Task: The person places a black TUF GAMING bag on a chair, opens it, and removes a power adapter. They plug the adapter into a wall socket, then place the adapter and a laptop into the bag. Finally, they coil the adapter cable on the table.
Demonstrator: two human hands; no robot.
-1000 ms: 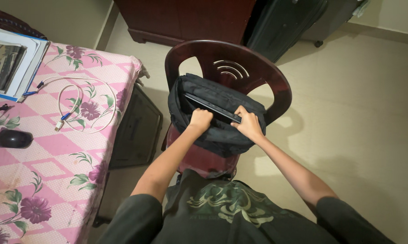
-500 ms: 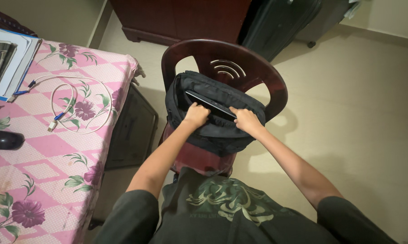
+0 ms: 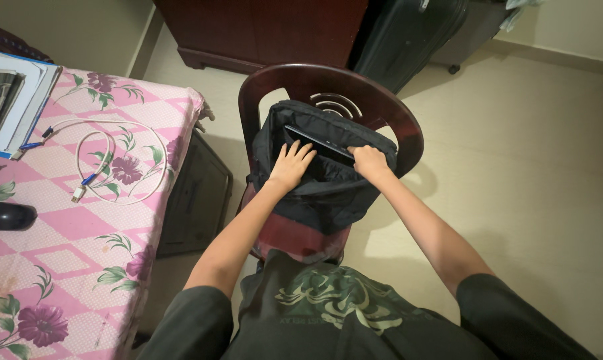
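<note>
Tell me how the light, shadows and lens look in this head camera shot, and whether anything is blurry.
Head view: soft, warm indoor light, no harsh glare; the chair throws a faint shadow on the pale floor to its right. The open black backpack is so dark that its inside shows little detail. Both hands, left hand and right hand, look sharp. Wide-angle lens bends the edges.

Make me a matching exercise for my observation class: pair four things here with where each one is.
Things:
1. black backpack
2. white cable
3. black mouse
4. flat dark device

Places:
A. coiled on the floral tablecloth
B. at the table's left edge
C. standing in the bag's open top
D. on the chair seat

Pairs: 1-D, 2-A, 3-B, 4-C
</note>
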